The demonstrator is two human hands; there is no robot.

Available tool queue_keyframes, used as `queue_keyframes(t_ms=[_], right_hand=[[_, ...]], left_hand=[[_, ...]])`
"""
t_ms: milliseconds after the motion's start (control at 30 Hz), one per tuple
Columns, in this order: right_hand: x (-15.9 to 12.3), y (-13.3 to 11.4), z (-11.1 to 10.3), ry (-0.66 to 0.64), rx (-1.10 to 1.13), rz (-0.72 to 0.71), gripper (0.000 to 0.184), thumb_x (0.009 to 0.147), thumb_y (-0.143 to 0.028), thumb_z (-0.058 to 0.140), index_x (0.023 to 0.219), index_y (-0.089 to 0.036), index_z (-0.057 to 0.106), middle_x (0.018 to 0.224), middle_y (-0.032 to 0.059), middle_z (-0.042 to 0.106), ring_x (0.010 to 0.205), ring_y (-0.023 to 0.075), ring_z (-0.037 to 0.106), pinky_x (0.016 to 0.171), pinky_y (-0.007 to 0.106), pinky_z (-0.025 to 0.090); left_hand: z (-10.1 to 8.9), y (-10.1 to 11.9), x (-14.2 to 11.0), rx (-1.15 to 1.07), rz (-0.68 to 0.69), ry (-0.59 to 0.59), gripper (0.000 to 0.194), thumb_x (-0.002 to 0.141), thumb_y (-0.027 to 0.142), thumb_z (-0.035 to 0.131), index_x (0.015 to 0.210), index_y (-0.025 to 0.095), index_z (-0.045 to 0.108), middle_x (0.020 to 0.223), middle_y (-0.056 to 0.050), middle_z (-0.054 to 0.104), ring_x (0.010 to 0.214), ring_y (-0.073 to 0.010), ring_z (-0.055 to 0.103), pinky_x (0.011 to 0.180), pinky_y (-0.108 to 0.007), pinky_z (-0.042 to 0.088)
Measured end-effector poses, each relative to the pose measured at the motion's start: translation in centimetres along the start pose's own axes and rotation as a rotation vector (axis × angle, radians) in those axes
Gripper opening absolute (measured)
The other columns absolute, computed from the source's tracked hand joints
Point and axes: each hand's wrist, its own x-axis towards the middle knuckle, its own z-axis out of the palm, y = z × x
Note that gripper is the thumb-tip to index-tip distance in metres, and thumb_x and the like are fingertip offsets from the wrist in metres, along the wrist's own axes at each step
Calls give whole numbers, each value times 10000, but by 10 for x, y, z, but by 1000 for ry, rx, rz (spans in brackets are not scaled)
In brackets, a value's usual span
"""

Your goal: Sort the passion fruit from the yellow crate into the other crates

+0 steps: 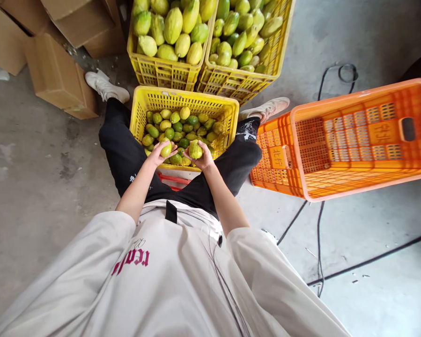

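My left hand (156, 155) is closed around a smooth, oval yellow-green fruit (166, 150). In my right hand (205, 159) is a second yellow-green fruit (195, 149), rounder and bumpier, its top facing me. Both hands are over the near edge of a yellow plastic crate (231, 122) between my legs. Inside that crate lie many loose fruits (177, 126) of the same lemon-like look, from dark green to yellow. The exact kind of fruit cannot be made out.
Beyond stand two more yellow crates (168, 70) (236, 82) heaped with larger-looking, longer green-yellow fruits (173, 25). To the right an orange crate (298, 154) lies on the concrete floor, with black cables (319, 248) near it. Cardboard boxes (54, 70) are piled at upper left.
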Motion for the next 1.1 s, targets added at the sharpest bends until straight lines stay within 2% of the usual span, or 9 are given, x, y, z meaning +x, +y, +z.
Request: queue_keyframes(t_ms=[100, 200, 400, 533, 633, 733, 833, 933, 1100], right_hand=[[0, -1, -1, 46, 11, -17, 211, 948, -428, 749, 946, -237, 658, 743, 19, 738, 789, 235, 767, 783, 449, 721], [1, -3, -3, 70, 39, -45, 221, 992, -435, 698, 928, -227, 660, 756, 21, 737, 738, 195, 748, 737, 364, 704], [6, -3, -6, 115, 57, -60, 213, 1001, -427, 659, 916, -231, 655, 746, 18, 728, 714, 182, 725, 680, 314, 671], [6, -2, -6, 45, 79, -74, 215, 983, -451, 614, 944, -242, 641, 771, 34, 738, 823, 244, 755, 744, 420, 693], [4, -2, -4, -35, 94, -37, 179, 976, -382, 569, 992, -232, 663, 803, 56, 752, 903, 280, 774, 779, 455, 692], [3, -2, -2, -53, 61, -20, 143, 987, -323, 584, 1014, -224, 684, 840, 53, 771, 893, 257, 784, 775, 404, 689], [1, -1, -1, -31, 2, -21, 88, 984, -324, 669, 990, -238, 689, 856, 29, 785, 799, 207, 769, 732, 341, 685], [0, 0, -1, -43, -28, -25, 49, 957, -280, 709, 984, -241, 695, 833, 14, 787, 748, 183, 750, 728, 328, 692], [-1, 1, -1, -61, -45, -13, 50, 959, -262, 716, 955, -230, 677, 821, 27, 790, 801, 213, 774, 725, 340, 701]], left_hand=[[1, 0, 0, 66, -25, -20, 251, 886, 307, 851, 940, 188, 637, 853, -20, 748, 664, -115, 707, 627, -211, 559], [4, 1, 1, 103, -42, 11, 331, 928, 462, 821, 932, 189, 634, 749, -5, 695, 536, -95, 622, 473, -180, 431], [7, 4, 5, 107, -51, 115, 431, 1015, 621, 638, 970, 193, 659, 692, -14, 656, 492, -111, 578, 435, -194, 385], [7, 5, 8, 52, -88, 168, 459, 1126, 513, 382, 1011, 187, 684, 677, -19, 649, 481, -123, 560, 436, -207, 383], [7, 6, 6, -39, -102, 170, 504, 1159, 454, 289, 993, 175, 675, 725, -32, 686, 552, -135, 621, 501, -223, 473], [7, 7, 5, -142, -78, 138, 446, 1158, 459, 375, 971, 174, 663, 804, -42, 723, 708, -149, 711, 676, -253, 594], [6, 7, 5, -148, -36, 116, 276, 1095, 407, 592, 945, 184, 658, 842, -29, 727, 784, -147, 732, 804, -277, 624], [5, 5, 3, -94, -25, 84, 169, 1007, 308, 732, 924, 182, 655, 862, -22, 735, 779, -141, 732, 819, -282, 621], [3, 0, 1, 13, -117, -28, 171, 961, 272, 754, 891, 174, 633, 844, -56, 757, 743, -167, 752, 731, -277, 613]])
